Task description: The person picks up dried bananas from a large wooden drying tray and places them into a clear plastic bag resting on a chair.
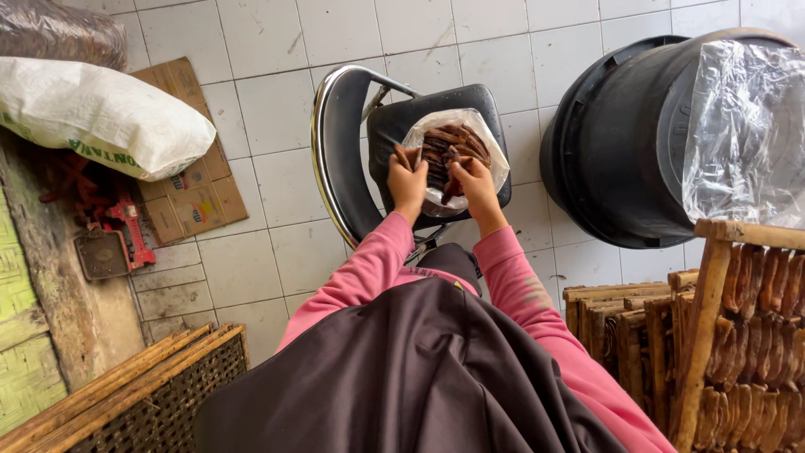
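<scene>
Here we are looking straight down at a clear plastic bag [495,143] packed with dark brown dried strips [453,147], sitting on the seat of a black chair [335,143] with a chrome frame. We judge that bag thin, crinkly and a bit slick, so the rolled-back rim is the place to take it, not the sagging sides. The strips look light, stiff and probably brittle; best taken by pinching a few along their length instead of squeezing a bunch.

Our left hand [407,179] is curled on the near left edge of the bag, fingers closed around what looks like a strip or two together with the rim; we can't quite separate one from the other. Our right hand [475,180] is on the near right edge, fingers pinched onto strips at the top of the pile. Both hands are touching the bag, with its mouth open between them and just beyond them.

Around us: a black tub [616,143] draped with plastic to the right, wooden racks [708,327] of more strips at lower right, a white sack [101,113] to the left.
</scene>
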